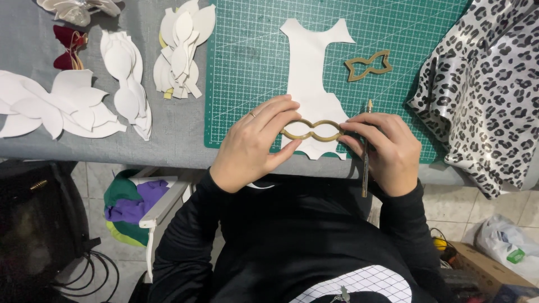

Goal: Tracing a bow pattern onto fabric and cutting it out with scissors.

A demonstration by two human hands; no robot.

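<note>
Left hand (255, 143) and right hand (387, 151) both pinched the ends of a tan double-loop template (312, 130), pressing it flat on the white cut sheet (311, 73) at the near edge of the green cutting mat (252, 56); the right hand also gripped a pen-like tool (366, 151) upright along its fingers. A second bow-shaped template (368, 65) lay on the mat, just right of the sheet. Stacks of white cutouts (182, 50) sat left of the mat, leopard-print fabric (483, 90) on its right edge.

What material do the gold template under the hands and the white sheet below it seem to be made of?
The gold template looks like rigid plastic or metal: a thin, slightly glossy outline that keeps its shape. The white sheet looks like matte paper or thin synthetic leather: flat, with clean cut edges.
</note>
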